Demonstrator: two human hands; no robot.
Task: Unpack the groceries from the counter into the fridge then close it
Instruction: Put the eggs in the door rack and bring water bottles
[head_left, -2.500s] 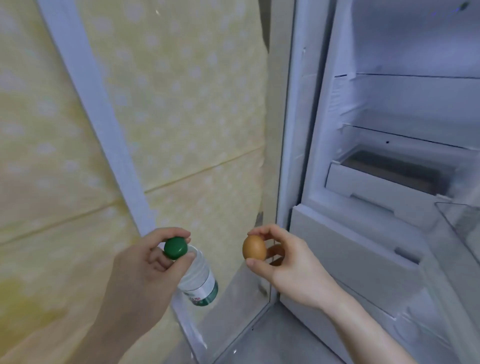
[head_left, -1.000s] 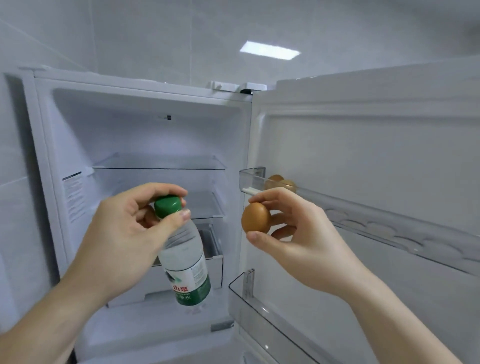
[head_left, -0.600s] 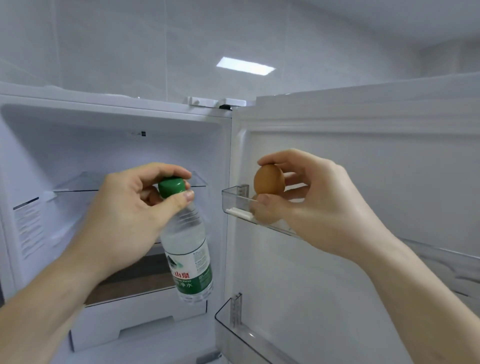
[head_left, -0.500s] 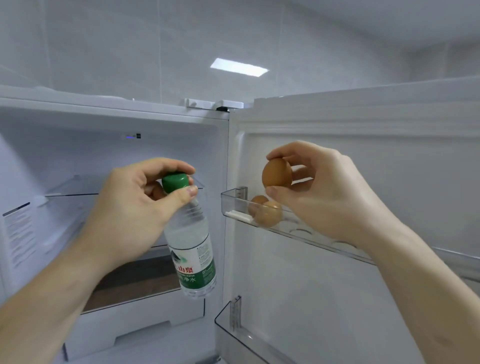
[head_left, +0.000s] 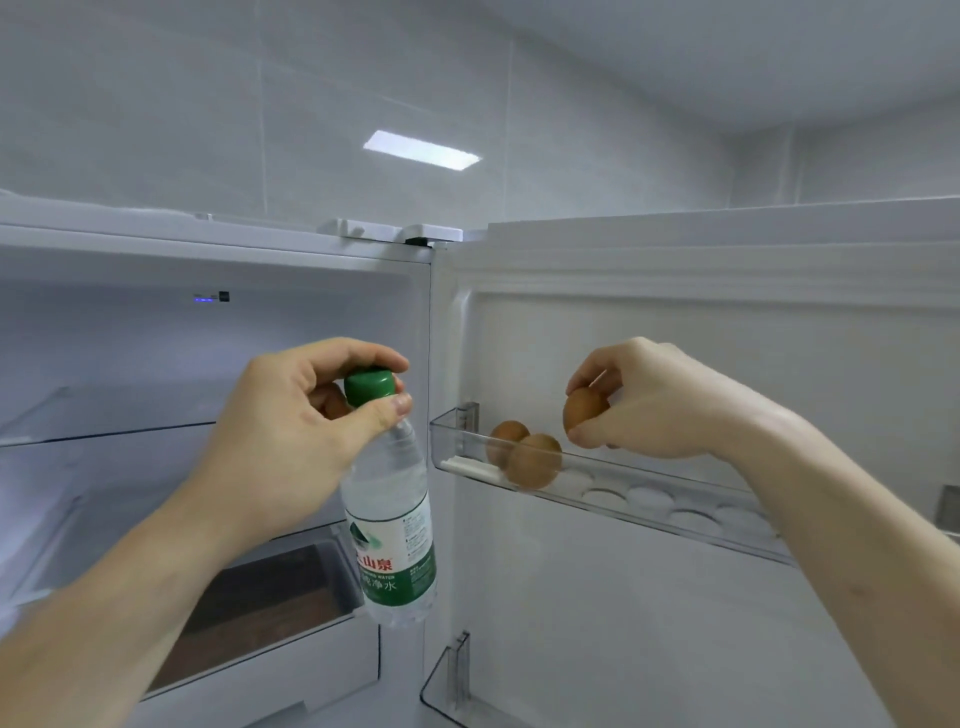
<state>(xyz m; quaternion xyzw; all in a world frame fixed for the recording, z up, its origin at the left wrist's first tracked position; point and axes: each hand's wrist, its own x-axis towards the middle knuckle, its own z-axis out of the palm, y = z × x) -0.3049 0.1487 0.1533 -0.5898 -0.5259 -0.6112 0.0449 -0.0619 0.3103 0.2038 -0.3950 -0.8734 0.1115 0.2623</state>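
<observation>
Left hand: my left hand (head_left: 291, 436) is nearest the camera, thumb and curled fingers wrapped round the green cap (head_left: 370, 385) of a water bottle (head_left: 392, 512), which hangs below it in front of the open fridge compartment, touching no shelf.
Right hand: my right hand (head_left: 654, 402) pinches a brown egg (head_left: 582, 408) between thumb and fingertips, just above the upper door tray (head_left: 649, 501), beside the two eggs already there.
Done so far: two eggs (head_left: 524, 457) sit at the hinge end of that tray; I judge that part of the unpacking as finished.
In hand now: the third egg is not yet seated; the empty round cups further along the tray look free for it.
Still to do: the bottle needs a place, perhaps the lower door bin (head_left: 457, 686) or an inner glass shelf (head_left: 104, 431); I see nothing stored on it.
Fridge: the fridge door (head_left: 701, 338) stands wide open, so closing remains.
Counter: out of view, so I cannot tell what groceries are left there.
</observation>
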